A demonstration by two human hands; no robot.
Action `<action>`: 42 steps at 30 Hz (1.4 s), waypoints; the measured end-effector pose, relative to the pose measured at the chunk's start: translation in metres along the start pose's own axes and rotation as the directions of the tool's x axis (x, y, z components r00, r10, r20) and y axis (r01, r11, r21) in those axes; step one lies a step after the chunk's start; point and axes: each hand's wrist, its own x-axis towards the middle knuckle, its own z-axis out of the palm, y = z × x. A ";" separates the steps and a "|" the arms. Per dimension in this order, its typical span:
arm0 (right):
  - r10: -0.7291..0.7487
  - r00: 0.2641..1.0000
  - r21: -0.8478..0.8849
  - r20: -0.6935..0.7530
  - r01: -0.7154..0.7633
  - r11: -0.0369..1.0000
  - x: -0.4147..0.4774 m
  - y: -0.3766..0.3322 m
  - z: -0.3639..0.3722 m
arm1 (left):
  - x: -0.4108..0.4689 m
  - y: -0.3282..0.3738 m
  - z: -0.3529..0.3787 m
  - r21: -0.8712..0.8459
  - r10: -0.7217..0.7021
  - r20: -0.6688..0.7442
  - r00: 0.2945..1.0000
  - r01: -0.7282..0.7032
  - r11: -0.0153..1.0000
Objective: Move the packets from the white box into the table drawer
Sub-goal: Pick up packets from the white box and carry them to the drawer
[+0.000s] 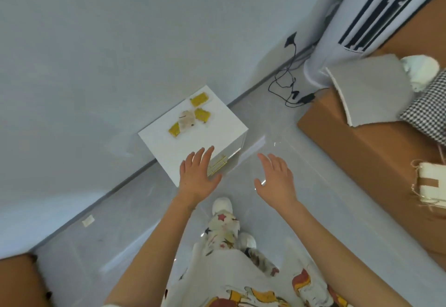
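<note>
Spread on the top of the white table (193, 145), toward its far corner and inside no container: three yellow packets (202, 115) fanned around a pale packet (185, 119), each touching or overlapping it at the middle. Below the near edge, on the front face, a drawer (233, 148) with a gold handle (217, 165), seemingly pushed closed, so nothing to see of its inside. Hovering over the near corner of the top, just above the handle: the left hand (196, 176), fingers straight and slightly spread, grasping nothing; impossible to tell whether touching the top. To the right of the table, over the floor (277, 132) and well apart from the packets: the right hand (275, 178), likewise released, fingers relaxed and parted, palm down. Farther right, a brown box-like block (362, 149) carrying a grey sheet (369, 84) and a checked cushion (427, 113); no telling whether open, or what inside. Beyond the table's far right corner, a black cable (287, 82) lying loose on the floor.
</note>
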 end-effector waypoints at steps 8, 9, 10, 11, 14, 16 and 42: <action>-0.095 0.989 -0.086 0.116 0.105 0.991 0.122 -0.043 -0.005 | 0.073 -0.065 -0.012 -0.124 -0.157 0.031 0.987 0.160 0.979; -0.105 0.987 -0.095 0.119 0.116 0.989 0.136 -0.049 -0.007 | 0.083 -0.071 -0.014 -0.156 -0.175 0.041 0.984 0.179 0.971; -0.115 0.986 -0.108 0.122 0.128 0.986 0.149 -0.054 -0.010 | 0.093 -0.077 -0.018 -0.180 -0.188 0.049 0.981 0.194 0.964; -0.123 0.984 -0.125 0.126 0.138 0.983 0.161 -0.058 -0.011 | 0.102 -0.083 -0.021 -0.194 -0.199 0.054 0.978 0.206 0.959; -0.130 0.981 -0.162 0.144 0.153 0.975 0.196 -0.068 -0.013 | 0.128 -0.095 -0.029 -0.216 -0.240 0.054 0.969 0.246 0.945; -0.123 0.975 -0.178 0.184 0.156 0.972 0.218 -0.072 -0.009 | 0.142 -0.102 -0.029 -0.240 -0.282 0.064 0.957 0.289 0.927; -0.398 0.883 -0.327 0.247 0.463 0.824 0.507 -0.114 0.212 | 0.353 -0.229 0.155 -0.228 -0.715 -0.057 0.697 0.688 0.689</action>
